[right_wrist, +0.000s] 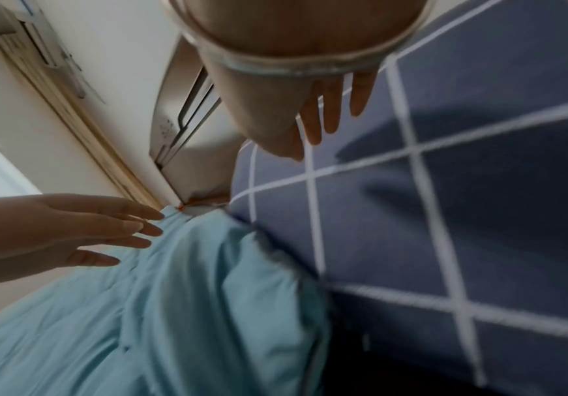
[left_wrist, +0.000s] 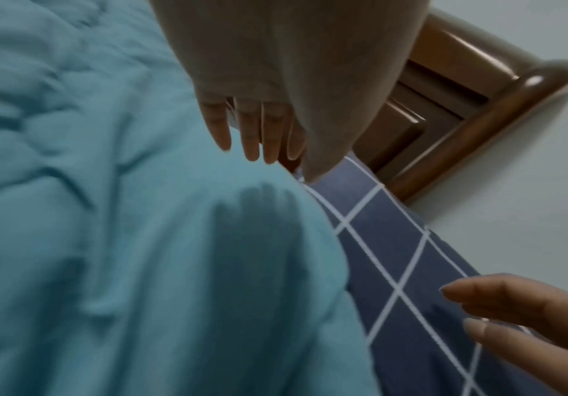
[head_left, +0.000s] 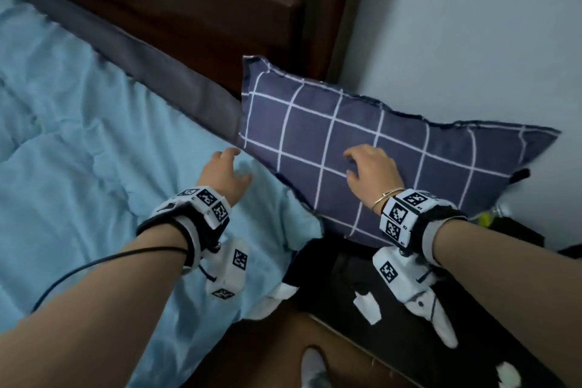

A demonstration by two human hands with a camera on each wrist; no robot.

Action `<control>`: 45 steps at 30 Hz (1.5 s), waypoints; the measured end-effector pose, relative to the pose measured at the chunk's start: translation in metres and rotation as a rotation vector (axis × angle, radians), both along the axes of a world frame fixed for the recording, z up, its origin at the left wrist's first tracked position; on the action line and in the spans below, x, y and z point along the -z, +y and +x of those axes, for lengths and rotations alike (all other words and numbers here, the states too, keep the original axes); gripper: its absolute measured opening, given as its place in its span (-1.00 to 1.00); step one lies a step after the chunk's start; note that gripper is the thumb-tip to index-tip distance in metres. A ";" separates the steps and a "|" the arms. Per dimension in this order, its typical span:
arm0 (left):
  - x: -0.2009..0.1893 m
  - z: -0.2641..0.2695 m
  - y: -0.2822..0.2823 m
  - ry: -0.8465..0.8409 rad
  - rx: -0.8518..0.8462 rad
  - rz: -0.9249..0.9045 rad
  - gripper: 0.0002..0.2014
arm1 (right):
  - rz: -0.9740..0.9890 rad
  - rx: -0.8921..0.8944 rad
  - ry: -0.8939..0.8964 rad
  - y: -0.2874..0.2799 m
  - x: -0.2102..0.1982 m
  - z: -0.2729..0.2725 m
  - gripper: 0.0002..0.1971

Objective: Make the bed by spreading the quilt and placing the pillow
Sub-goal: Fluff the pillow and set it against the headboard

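A dark blue pillow point(head_left: 362, 142) with a white grid lies at the head of the bed, against the wall corner. A light blue quilt point(head_left: 78, 135) covers the bed to its left. My right hand point(head_left: 368, 167) hovers over the pillow's middle with fingers spread and relaxed, holding nothing. My left hand point(head_left: 226, 170) is above the quilt's corner, beside the pillow's left edge, fingers straight. In the left wrist view the left fingers point(left_wrist: 251, 134) hang over the quilt point(left_wrist: 106, 241) beside the pillow point(left_wrist: 411, 268). In the right wrist view the right fingers point(right_wrist: 326, 112) are above the pillow point(right_wrist: 445, 214).
A dark wooden headboard point(head_left: 204, 9) stands behind the bed, with a grey sheet point(head_left: 157, 72) along it. The pale wall point(head_left: 472, 25) is right of the pillow. Dark items point(head_left: 409, 309) sit on a low surface below the pillow. A foot point(head_left: 315, 368) shows on the brown floor.
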State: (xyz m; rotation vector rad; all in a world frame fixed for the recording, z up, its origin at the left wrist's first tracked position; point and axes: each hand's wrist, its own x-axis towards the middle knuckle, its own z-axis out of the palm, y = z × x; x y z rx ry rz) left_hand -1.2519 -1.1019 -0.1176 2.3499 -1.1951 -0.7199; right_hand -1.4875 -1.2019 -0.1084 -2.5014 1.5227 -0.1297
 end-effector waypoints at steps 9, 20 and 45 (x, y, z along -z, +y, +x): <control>0.004 -0.036 -0.120 0.037 -0.184 0.008 0.00 | 0.052 0.222 0.163 -0.112 -0.031 -0.063 0.03; 0.026 -0.030 -0.142 -0.088 -0.077 0.156 -0.60 | 0.175 0.200 0.337 -0.121 0.009 -0.047 -0.46; -0.246 0.126 0.001 -0.155 -0.245 -0.657 -0.83 | -0.397 0.089 -0.250 -0.005 -0.241 0.091 -0.89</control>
